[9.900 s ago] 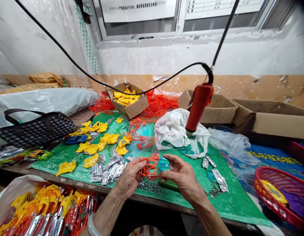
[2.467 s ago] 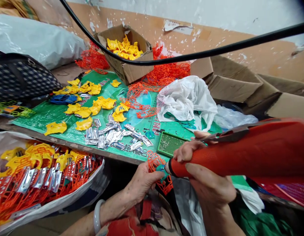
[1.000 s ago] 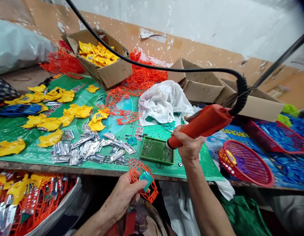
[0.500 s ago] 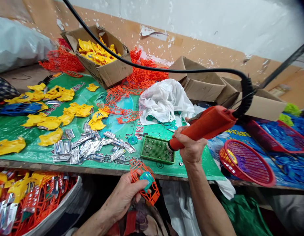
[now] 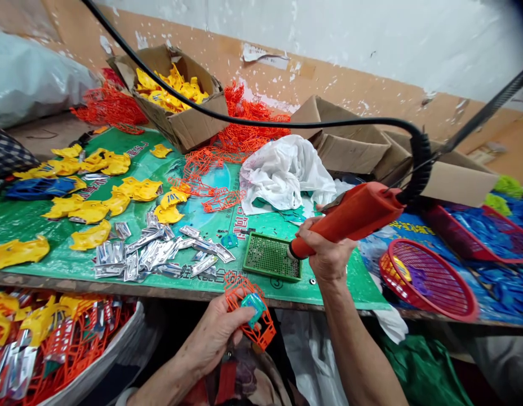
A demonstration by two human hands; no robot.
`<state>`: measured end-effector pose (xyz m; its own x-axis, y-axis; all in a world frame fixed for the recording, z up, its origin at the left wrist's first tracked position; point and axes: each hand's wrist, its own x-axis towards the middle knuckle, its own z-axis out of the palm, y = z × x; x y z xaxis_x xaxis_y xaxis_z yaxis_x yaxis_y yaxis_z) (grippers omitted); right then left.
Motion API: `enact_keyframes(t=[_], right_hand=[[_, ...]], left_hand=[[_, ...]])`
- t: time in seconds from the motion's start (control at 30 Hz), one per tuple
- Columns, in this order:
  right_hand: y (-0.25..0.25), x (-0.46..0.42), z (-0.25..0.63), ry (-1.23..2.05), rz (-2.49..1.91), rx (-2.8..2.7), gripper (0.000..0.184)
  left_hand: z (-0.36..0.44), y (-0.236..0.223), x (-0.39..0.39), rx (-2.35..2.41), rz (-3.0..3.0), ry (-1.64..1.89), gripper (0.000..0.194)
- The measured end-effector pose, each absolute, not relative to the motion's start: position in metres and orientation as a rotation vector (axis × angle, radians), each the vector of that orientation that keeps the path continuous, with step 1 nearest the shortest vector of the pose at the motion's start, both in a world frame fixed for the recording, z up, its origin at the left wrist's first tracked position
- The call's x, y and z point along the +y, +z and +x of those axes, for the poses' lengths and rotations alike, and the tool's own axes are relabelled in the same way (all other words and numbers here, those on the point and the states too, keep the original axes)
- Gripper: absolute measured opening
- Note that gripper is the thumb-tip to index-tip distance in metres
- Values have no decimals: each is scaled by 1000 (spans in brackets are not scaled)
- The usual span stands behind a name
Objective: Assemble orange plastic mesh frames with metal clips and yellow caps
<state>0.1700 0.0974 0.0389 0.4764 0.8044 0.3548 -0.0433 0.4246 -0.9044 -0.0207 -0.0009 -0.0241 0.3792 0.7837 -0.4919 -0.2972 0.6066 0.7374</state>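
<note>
My left hand (image 5: 221, 324) pinches an orange plastic toy-car frame (image 5: 265, 335) in front of the table edge, with a clear teal piece (image 5: 253, 309) pressed under the thumb. My right hand (image 5: 329, 256) is wrapped round a red electric screwdriver (image 5: 350, 217), tilted so that its tip points down and left. That tip is over the right side of a green tray (image 5: 248, 268) full of small holes holding tiny metal parts; whether it touches them I cannot tell. A small ring-like part (image 5: 313, 282) lies beside the tray.
Silvery parts (image 5: 160, 254) and yellow shells (image 5: 88, 211) lie to the left. Behind are a carton (image 5: 194, 127) of yellow shells, a white cloth bag (image 5: 282, 175) and orange frames (image 5: 253, 132). A red basket (image 5: 451, 282) stands at right; a filled sack (image 5: 118, 349) is below left. A black cable (image 5: 261, 120) crosses overhead.
The view has shifted very slightly. Both hands keep their hold, and the screwdriver tip stays over the right side of the green tray.
</note>
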Motion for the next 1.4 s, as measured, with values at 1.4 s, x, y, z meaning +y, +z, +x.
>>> enact_keyframes(t=[1.4], right_hand=[[64,17,150,1133,-708,-1056,44]], left_hand=[[-12,-17,0,938,433,883,27]])
